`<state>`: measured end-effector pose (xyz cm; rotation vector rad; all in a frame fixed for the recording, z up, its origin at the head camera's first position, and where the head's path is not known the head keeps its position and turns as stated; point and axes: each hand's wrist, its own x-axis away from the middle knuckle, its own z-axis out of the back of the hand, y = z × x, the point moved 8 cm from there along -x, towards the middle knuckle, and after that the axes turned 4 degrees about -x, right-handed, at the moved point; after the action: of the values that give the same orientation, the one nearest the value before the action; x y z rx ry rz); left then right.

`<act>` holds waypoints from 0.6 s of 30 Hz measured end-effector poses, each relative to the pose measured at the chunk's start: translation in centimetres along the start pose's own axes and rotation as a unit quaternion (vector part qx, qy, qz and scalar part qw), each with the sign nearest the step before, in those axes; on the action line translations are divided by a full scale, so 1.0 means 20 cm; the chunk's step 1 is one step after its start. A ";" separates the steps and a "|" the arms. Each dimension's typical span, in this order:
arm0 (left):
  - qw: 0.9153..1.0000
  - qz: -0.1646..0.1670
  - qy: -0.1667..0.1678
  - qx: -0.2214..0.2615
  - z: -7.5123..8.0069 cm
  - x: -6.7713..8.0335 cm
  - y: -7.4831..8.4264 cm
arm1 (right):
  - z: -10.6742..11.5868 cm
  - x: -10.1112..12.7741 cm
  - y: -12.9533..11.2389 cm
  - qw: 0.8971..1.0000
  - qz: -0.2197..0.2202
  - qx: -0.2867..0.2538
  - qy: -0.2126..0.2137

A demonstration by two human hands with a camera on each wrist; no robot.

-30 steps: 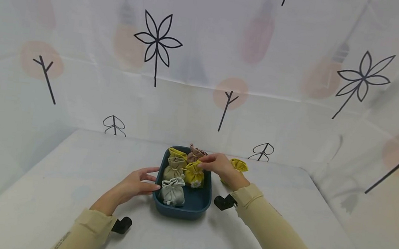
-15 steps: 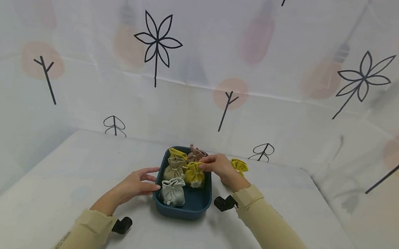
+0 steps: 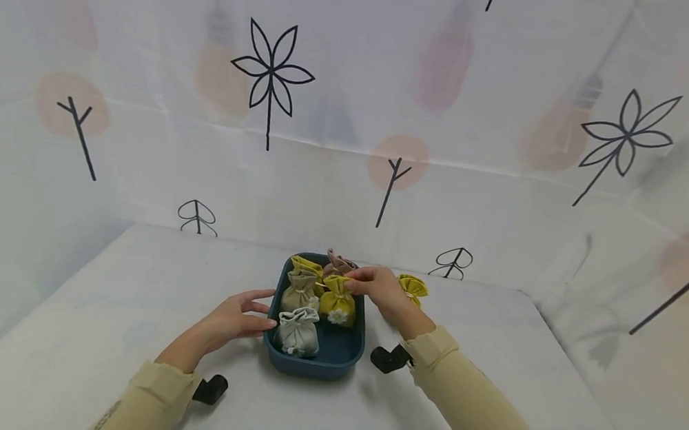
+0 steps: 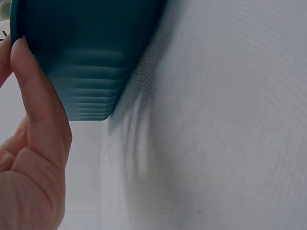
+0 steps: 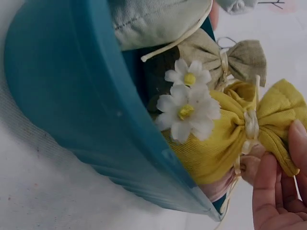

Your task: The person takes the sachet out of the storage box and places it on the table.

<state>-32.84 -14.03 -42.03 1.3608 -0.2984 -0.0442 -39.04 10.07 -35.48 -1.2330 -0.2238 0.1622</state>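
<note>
My right hand [image 3: 382, 289] pinches the gathered top of a yellow drawstring pouch [image 3: 337, 304] between thumb and fingers. White flowers [image 5: 186, 109] decorate the pouch, and a pale cord ties its neck. It stands in a teal plastic bin [image 3: 334, 370] among other pouches. My left hand [image 3: 236, 317] rests against the bin's left side with fingers fairly straight, the thumb tip [image 4: 21, 48] right at the rim. Also in the bin are a pale grey-green pouch [image 3: 298, 334], a beige pouch [image 3: 299, 294], a mauve pouch [image 3: 338, 263] and, partly hidden, another yellow pouch [image 3: 308, 265].
Another yellow pouch [image 3: 414, 287] lies on the white table [image 3: 124, 304] right of the bin, partly behind my right wrist. A white patterned cloth [image 3: 334, 193] rises behind the table. Black wrist mounts [image 3: 389, 359] stick out below both forearms.
The pinched yellow pouch has shifted slightly to the right and turned, so its white flower shows more. The right hand has moved slightly right with it; the left hand stays in place.
</note>
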 end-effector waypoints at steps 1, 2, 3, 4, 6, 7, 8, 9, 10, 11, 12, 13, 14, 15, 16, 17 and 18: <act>1.000 0.000 0.000 -0.001 0.00 0.00 0.00 | 0.00 0.00 0.00 1.000 0.001 -0.004 0.003; 1.000 0.001 0.001 0.000 0.00 0.00 0.00 | 0.01 0.01 0.00 1.000 0.002 -0.011 0.006; 1.000 0.001 0.002 0.000 0.00 0.00 0.00 | 0.01 0.01 -0.01 1.000 0.003 -0.017 0.009; 1.000 0.001 0.002 0.000 0.00 0.00 0.00 | 0.01 0.02 -0.01 1.000 0.005 -0.024 0.012; 1.000 0.001 0.001 0.000 0.00 0.00 0.01 | 0.02 0.03 -0.02 0.999 0.010 -0.037 0.016; 1.000 0.001 0.001 -0.001 0.00 0.00 0.01 | 0.02 0.04 -0.03 0.999 0.011 -0.044 0.017; 1.000 0.001 0.001 -0.001 0.00 0.00 0.01 | 0.02 0.04 -0.04 0.999 0.013 -0.048 0.017; 1.000 0.001 0.001 -0.002 0.00 0.00 0.01 | 0.02 0.05 -0.05 0.999 0.016 -0.048 0.017; 1.000 0.002 0.002 -0.002 0.00 0.00 0.01 | 0.02 0.06 -0.05 0.998 0.017 -0.050 0.018; 1.000 0.001 0.002 -0.003 0.00 0.00 0.01 | 0.03 0.06 -0.06 0.998 0.018 -0.050 0.020; 1.000 0.002 0.002 -0.004 0.00 0.00 0.00 | 0.03 0.07 -0.06 0.998 0.017 -0.050 0.023; 1.000 0.002 0.002 -0.004 0.00 0.00 0.00 | 0.03 0.07 -0.07 0.998 0.016 -0.049 0.027; 1.000 0.002 0.002 -0.004 0.00 0.00 0.01 | 0.03 0.07 -0.07 0.998 0.015 -0.049 0.031; 1.000 0.002 0.002 -0.005 0.00 0.00 0.01 | 0.04 0.08 -0.07 0.998 0.014 -0.047 0.036; 1.000 0.002 0.002 -0.005 0.00 0.00 0.01 | 0.04 0.08 -0.07 0.998 0.011 -0.048 0.041; 1.000 0.001 0.001 -0.006 0.00 0.00 0.01 | 0.04 0.09 -0.08 0.998 0.011 -0.047 0.043; 1.000 0.001 0.000 -0.006 0.00 0.00 0.01 | 0.04 0.09 -0.08 0.998 0.009 -0.050 0.046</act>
<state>-32.80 -13.93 -41.86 1.3487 -0.2989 -0.0432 -37.52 10.80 -33.59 -1.3397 -0.1430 0.1114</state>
